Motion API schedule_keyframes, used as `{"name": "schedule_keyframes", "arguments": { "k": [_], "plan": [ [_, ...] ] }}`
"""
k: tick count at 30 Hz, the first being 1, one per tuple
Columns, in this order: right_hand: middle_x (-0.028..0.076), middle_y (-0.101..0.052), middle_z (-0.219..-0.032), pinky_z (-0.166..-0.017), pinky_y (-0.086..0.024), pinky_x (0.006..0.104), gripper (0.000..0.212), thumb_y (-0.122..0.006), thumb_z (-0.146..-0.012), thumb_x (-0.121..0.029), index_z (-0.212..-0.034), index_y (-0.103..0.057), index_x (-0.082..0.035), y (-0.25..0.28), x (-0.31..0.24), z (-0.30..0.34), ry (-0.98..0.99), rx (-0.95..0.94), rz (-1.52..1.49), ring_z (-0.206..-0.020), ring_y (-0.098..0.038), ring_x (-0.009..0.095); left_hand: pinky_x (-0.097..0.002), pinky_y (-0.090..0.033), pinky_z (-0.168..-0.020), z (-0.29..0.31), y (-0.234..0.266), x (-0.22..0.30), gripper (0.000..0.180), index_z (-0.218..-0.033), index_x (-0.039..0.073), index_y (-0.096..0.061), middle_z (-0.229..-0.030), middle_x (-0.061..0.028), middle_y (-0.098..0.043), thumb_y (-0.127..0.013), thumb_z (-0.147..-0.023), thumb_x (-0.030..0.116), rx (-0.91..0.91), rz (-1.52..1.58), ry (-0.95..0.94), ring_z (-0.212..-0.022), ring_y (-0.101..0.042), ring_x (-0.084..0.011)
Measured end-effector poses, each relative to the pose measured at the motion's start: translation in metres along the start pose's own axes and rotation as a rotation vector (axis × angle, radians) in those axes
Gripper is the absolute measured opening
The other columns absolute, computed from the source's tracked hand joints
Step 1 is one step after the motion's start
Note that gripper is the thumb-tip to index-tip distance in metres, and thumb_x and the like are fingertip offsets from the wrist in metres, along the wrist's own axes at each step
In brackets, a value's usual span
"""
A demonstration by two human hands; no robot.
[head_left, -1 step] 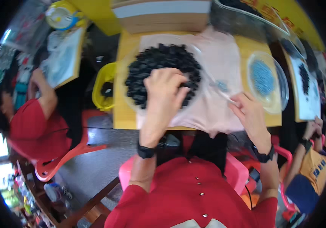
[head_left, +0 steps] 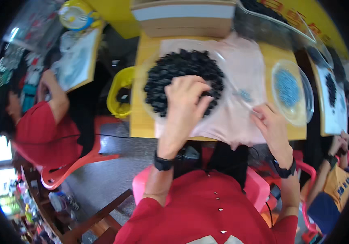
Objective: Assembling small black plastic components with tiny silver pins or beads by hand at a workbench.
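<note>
At far left, a co-worker in a red shirt (head_left: 48,130) on an orange-red plastic chair (head_left: 67,173), before a white work surface (head_left: 75,61); beyond it, a small yellow-and-white fan (head_left: 75,17). Next, a yellow basket (head_left: 111,97) just beside the tabletop (head_left: 142,128), something dark inside. Then, partly over a pink cloth (head_left: 245,61), a round clear tray (head_left: 141,91) heaped with small black pieces (head_left: 170,65), too blurred to name more closely. Rests the left hand (head_left: 184,95) palm down over the heap, pointing away from the body, thumb apart from forefinger; cannot tell whether gripping a piece. Behind, a cardboard box (head_left: 182,26) with a pale band; right of that, a clear bin (head_left: 260,26) with black contents.

Farther right, on the cloth, a small patch of blue pieces (head_left: 244,96). Just beside it, a thin stick-like tool (head_left: 249,107), clamped between thumb and fingers of the right hand (head_left: 273,122); long axis slanting from the hand away and leftward, toward the tray, far end blurred. Past the hand, blue pellets (head_left: 287,87) in a round clear container (head_left: 295,114). At upper right, a yellow panel (head_left: 329,34) bearing red characters, partly cut off. Last, a co-worker in an orange-yellow shirt (head_left: 341,183), dark lettering on the cloth.
</note>
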State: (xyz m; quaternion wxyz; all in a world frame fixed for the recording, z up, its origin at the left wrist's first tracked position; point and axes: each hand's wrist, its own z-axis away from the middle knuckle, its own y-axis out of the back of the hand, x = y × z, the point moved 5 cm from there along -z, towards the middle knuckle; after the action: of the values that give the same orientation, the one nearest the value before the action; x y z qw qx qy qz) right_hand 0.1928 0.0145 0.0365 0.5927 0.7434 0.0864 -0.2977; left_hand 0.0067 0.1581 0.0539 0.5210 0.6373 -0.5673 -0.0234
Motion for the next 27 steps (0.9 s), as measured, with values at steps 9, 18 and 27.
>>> {"name": "schedule_keyframes", "arguments": {
  "k": [9, 18, 27],
  "plan": [
    [0.009, -0.055, -0.083, -0.065, -0.047, 0.0366, 0.009, -0.063, -0.077, -0.004, -0.084, -0.059, -0.005, -0.012, -0.009, 0.009, 0.239, 0.145, 0.095, -0.077, -0.058, 0.030, -0.0244, -0.052, -0.077, 0.047, -0.007, 0.026, 0.027, -0.105, -0.001, -0.059, -0.094, -0.0080, -0.065, -0.066, -0.079, -0.007, 0.050, 1.191, 0.486, -0.085, -0.064, -0.0138],
    [0.004, -0.060, -0.080, -0.053, -0.045, 0.0209, 0.007, -0.063, -0.084, -0.004, -0.088, -0.061, 0.001, 0.025, -0.049, 0.027, -0.049, 0.113, -0.538, -0.065, -0.056, 0.006, -0.0326, -0.055, -0.082, 0.072, -0.032, 0.045, 0.020, -0.108, 0.001, -0.056, -0.107, -0.0184, -0.063, -0.058, -0.088, 0.002, -0.087, 1.572, 0.601, -0.092, -0.066, -0.0240],
    [0.001, -0.060, -0.086, -0.055, -0.044, 0.0183, 0.009, -0.066, -0.085, -0.005, -0.093, -0.065, -0.002, 0.011, -0.061, 0.036, 0.056, -0.034, -0.954, -0.072, -0.057, 0.005, -0.0341, -0.056, -0.083, 0.076, -0.034, 0.055, 0.020, -0.107, -0.005, -0.055, -0.102, -0.0175, -0.064, -0.058, -0.088, -0.003, -0.167, 1.621, 0.620, -0.094, -0.066, -0.0252]
  ]
}}
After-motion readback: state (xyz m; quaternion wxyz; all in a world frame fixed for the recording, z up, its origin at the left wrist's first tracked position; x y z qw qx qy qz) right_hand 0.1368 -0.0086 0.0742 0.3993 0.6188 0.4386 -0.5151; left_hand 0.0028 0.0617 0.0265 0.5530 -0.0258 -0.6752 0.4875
